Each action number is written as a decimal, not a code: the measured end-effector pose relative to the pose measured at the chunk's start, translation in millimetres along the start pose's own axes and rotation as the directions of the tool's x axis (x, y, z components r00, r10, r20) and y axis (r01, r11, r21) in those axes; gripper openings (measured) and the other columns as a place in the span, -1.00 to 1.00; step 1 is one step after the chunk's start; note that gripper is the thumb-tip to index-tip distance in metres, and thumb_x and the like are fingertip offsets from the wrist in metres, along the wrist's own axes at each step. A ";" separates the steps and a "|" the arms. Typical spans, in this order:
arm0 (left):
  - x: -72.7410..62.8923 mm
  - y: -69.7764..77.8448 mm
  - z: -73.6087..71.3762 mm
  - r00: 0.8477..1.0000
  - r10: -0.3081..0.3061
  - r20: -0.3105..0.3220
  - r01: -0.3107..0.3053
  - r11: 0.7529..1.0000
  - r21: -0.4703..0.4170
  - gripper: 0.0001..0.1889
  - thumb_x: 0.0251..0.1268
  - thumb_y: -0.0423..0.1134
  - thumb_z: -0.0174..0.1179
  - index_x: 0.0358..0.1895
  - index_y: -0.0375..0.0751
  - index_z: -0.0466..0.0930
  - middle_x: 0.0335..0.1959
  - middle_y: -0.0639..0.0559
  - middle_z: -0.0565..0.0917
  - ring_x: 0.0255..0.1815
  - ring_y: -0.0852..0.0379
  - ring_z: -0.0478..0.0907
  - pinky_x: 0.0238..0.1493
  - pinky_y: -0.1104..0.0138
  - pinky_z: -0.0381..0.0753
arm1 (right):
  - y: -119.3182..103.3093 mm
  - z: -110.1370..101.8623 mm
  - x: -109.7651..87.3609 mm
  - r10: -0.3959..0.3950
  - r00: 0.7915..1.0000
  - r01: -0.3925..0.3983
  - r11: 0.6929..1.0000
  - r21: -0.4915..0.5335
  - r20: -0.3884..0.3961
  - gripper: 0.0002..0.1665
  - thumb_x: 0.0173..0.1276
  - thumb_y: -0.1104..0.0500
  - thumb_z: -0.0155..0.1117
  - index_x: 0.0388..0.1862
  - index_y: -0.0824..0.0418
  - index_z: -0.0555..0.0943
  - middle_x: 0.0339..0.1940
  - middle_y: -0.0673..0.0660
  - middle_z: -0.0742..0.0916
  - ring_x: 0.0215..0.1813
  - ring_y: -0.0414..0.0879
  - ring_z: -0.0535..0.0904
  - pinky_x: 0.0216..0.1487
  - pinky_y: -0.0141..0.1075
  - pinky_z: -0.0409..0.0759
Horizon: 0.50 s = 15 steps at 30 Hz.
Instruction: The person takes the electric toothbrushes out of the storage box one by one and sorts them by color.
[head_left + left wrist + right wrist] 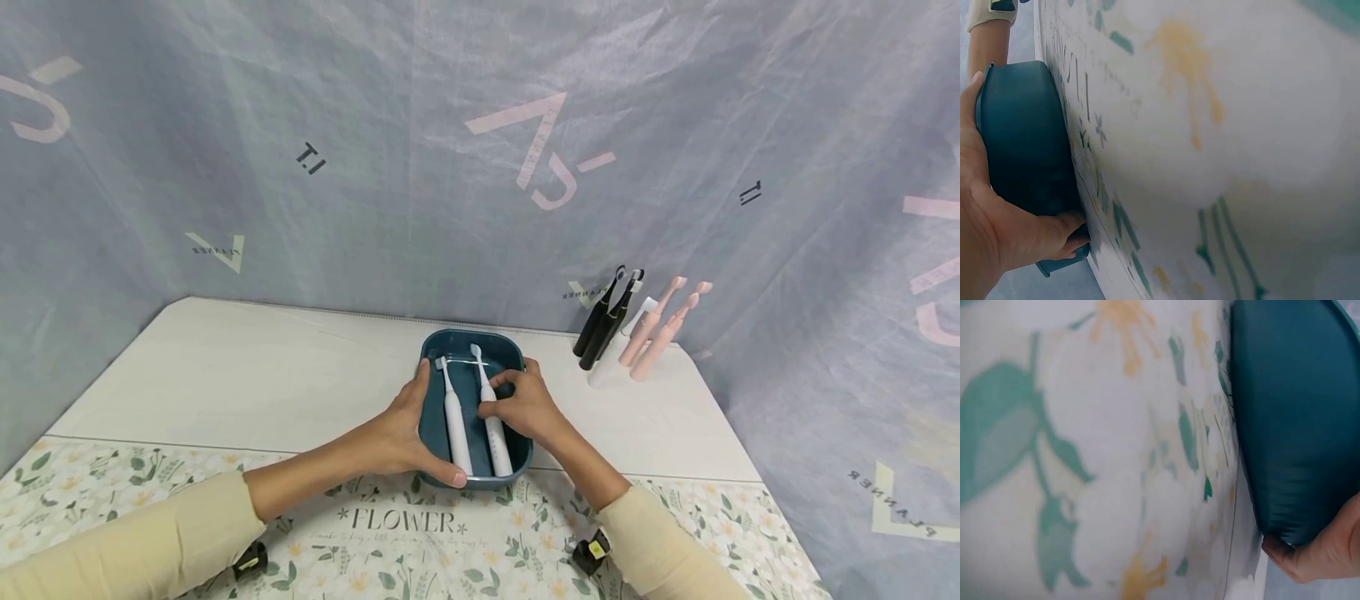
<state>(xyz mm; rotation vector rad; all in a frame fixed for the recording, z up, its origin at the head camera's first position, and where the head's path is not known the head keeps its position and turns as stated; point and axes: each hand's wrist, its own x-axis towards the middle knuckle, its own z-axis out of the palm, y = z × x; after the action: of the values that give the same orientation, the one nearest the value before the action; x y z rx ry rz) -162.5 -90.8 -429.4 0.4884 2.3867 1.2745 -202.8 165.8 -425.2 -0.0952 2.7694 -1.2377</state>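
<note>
A dark teal plastic bin (437,433) stands on the table with two white electric toothbrushes lying in it, heads toward the far end. My left hand (401,437) grips the bin's left side, thumb at the near rim; in the left wrist view its fingers curl along the outer wall. Over the right rim reaches my right hand (528,404), its thumb and index finger pinching the handle of the right electric toothbrush (497,442). Beside it lies the left electric toothbrush (455,425), untouched. In the right wrist view, a fingertip rests against the bin's outside.
Right of the bin, black electric toothbrushes (602,333), a white one (609,354) and pink ones (660,337) stand upright in a group. A floral cloth (360,550) covers the near part of the white table (262,375). A grey printed curtain (390,208) hangs behind.
</note>
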 end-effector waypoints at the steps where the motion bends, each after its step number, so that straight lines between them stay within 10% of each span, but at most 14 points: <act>1: 0.1 -0.2 0.2 1.000 0.001 0.000 -0.001 1.000 -0.001 0.91 -0.19 0.37 0.84 0.85 0.03 -0.73 0.92 -0.33 -0.39 0.93 -0.46 -0.26 0.77 -0.43 0.16 | -0.2 -1.0 -0.6 0.005 1.000 -0.005 1.000 0.013 0.001 -0.48 0.21 0.11 0.71 0.09 0.32 0.81 0.80 0.42 0.30 0.71 0.41 0.40 0.53 0.26 0.61; 15: 0.3 -1.4 1.0 1.000 0.024 -0.010 -0.024 0.999 -0.036 0.90 -0.18 0.30 0.87 0.85 0.03 -0.71 0.91 -0.35 -0.39 0.92 -0.48 -0.26 0.76 -0.47 0.12 | -4.6 -16.3 -5.4 -0.024 0.998 0.030 0.993 0.116 -0.057 -0.45 0.17 0.14 0.74 0.13 0.26 0.80 0.84 0.36 0.28 0.77 0.50 0.28 0.65 0.37 0.47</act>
<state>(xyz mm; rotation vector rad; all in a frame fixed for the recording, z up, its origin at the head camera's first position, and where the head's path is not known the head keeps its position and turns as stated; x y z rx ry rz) -162.4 -90.7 -431.2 0.5026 2.3678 1.3314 -199.3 175.4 -410.6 -0.0902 2.7424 -1.4272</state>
